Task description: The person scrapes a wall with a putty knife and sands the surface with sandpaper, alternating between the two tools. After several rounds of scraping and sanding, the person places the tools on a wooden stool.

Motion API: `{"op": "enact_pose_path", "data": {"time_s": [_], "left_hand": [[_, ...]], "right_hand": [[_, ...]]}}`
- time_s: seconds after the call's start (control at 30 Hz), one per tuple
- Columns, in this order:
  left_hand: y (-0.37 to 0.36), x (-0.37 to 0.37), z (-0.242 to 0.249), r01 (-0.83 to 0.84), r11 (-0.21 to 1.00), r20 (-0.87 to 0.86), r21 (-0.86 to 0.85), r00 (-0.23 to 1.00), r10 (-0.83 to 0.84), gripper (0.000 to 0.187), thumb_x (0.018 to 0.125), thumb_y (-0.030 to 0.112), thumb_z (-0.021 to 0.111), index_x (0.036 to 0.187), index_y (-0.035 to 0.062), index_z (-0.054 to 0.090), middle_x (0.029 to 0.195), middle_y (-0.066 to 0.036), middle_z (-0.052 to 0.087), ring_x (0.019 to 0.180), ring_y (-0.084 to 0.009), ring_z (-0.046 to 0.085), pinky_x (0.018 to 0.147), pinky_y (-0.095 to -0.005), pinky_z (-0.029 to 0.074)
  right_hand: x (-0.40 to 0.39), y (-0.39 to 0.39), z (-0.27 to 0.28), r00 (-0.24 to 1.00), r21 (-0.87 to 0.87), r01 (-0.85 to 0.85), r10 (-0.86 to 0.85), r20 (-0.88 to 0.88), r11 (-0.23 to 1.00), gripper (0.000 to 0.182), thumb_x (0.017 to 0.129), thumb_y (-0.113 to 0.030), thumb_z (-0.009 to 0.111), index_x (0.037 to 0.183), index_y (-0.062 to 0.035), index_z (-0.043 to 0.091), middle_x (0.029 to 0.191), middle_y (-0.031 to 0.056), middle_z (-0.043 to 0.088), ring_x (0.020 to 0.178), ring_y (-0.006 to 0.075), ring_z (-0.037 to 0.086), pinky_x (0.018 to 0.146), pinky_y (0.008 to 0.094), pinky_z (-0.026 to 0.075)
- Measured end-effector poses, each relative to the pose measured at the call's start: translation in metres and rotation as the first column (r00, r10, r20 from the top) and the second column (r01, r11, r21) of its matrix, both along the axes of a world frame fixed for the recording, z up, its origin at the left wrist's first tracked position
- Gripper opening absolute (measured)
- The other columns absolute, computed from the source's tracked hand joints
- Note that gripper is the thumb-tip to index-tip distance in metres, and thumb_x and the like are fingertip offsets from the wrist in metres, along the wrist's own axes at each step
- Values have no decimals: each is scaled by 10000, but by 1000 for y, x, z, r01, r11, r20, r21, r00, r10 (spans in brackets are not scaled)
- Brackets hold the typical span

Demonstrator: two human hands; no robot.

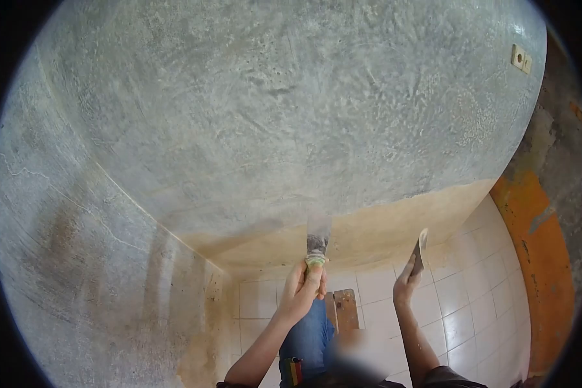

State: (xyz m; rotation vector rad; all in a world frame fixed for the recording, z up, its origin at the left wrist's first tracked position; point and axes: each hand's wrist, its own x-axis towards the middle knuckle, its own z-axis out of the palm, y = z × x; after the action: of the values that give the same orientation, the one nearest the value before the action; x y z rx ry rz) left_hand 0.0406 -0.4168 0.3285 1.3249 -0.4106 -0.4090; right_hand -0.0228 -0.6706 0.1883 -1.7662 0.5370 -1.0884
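Got a scraper (pixel 317 240) in the left hand (pixel 301 290), fingers wrapped snug around the greenish handle. Holding it pretty much upright, blade pointing up, right in front of the big wall (pixel 271 97), about where grey gives way to a tan strip (pixel 381 223) along the bottom. Can't tell about contact between blade tip and wall, touching or just short of it. Can see some whitish smears low on the blade, though.

Gripping a flat dark plate (pixel 419 255) in the right hand (pixel 405 284), fingers closed on the lower end, well apart from the scraper. Tilted a bit, with a pale edge near the top. Can't make out the material from here.

Mostly looking at rough, blotchy grey otherwise. Meeting a second wall (pixel 77 252) at the corner on the left, complete with a thin wiggly crack. Also got a socket (pixel 522 59) way up on the right, and an orange patch (pixel 540 252) below that, over past the wall's edge.

Down below, pale tiled floor (pixel 452 301), with a brown wooden board (pixel 346 306) just beside a leg in blue jeans (pixel 309 333). Too blurry to read at the bottom middle.
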Motion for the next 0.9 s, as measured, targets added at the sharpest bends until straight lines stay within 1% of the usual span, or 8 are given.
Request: {"op": "enact_pose_path", "data": {"time_s": [0.1, 0.17, 0.2, 0.27, 0.6, 0.7, 0.77, 0.9], "left_hand": [[-2, 17, 4, -1, 998, -28, -56, 1000, 0, 351, 1003, 283, 446, 1175, -23, 464, 798, -20, 505, 629, -74, 494, 541, -227, 417], [-6, 32, 8, -10, 998, 14, -58, 1000, 11, 348, 1004, 284, 442, 1167, -23, 465, 778, -22, 504, 620, -74, 489, 536, -230, 416], [-8, 39, 9, -16, 998, 50, -57, 999, 19, 345, 1006, 285, 437, 1159, -23, 467, 758, -24, 502, 610, -75, 484, 531, -232, 415], [-9, 53, 10, -21, 997, 82, -68, 996, 27, 342, 1007, 285, 433, 1148, -24, 467, 742, -26, 501, 602, -74, 480, 527, -233, 413], [-10, 155, 18, -125, 991, 221, -51, 966, 134, 350, 994, 309, 443, 1101, -21, 488, 708, -36, 519, 547, -98, 490, 495, -242, 412], [-13, 210, 59, -155, 987, 286, -44, 944, 161, 372, 977, 342, 476, 1081, -13, 507, 712, -44, 531, 534, -111, 508, 480, -248, 418], [-21, 256, 120, -164, 986, 446, 4, 883, 145, 387, 967, 359, 494, 1069, -14, 505, 701, -45, 529, 530, -112, 506, 480, -248, 409], [-43, 302, 227, -96, 995, 540, -39, 835, 102, 407, 959, 379, 507, 1049, -18, 503, 686, -49, 536, 534, -112, 507, 482, -249, 400]], "right_hand": [[33, 8, 51, 985, -200, -105, 129, 114, 974, 427, 940, 55, 353, 1365, 72, 373, 1424, 238, 385, 1354, 345, 335, 1109, 406, 275], [56, 6, 71, 979, -482, -100, 172, 107, 870, 469, 878, 106, 411, 1346, 73, 400, 1409, 274, 383, 1336, 396, 348, 1102, 436, 291], [66, 6, 80, 979, -482, -99, 171, 109, 870, 469, 878, 106, 411, 1346, 73, 400, 1409, 274, 383, 1336, 396, 348, 1102, 436, 291], [88, 7, 97, 955, -687, -90, 258, 145, 721, 488, 829, 124, 467, 1313, 73, 439, 1373, 305, 406, 1300, 436, 383, 1076, 472, 332], [226, -7, 164, 896, -890, 84, 357, 264, 447, 460, 768, 48, 568, 1226, -2, 555, 1332, 253, 481, 1251, 401, 458, 1017, 510, 400], [288, -20, 236, 831, -909, 219, 420, 365, 355, 439, 765, -26, 643, 1201, -41, 590, 1315, 241, 501, 1242, 392, 469, 996, 509, 416], [326, -23, 303, 817, -892, 292, 395, 421, 345, 441, 760, -43, 665, 1196, -56, 597, 1308, 237, 509, 1237, 387, 474, 990, 509, 419], [349, -28, 393, 828, -866, 370, 304, 472, 337, 437, 759, -72, 706, 1185, -91, 612, 1313, 229, 508, 1227, 370, 484, 990, 504, 419]]}}
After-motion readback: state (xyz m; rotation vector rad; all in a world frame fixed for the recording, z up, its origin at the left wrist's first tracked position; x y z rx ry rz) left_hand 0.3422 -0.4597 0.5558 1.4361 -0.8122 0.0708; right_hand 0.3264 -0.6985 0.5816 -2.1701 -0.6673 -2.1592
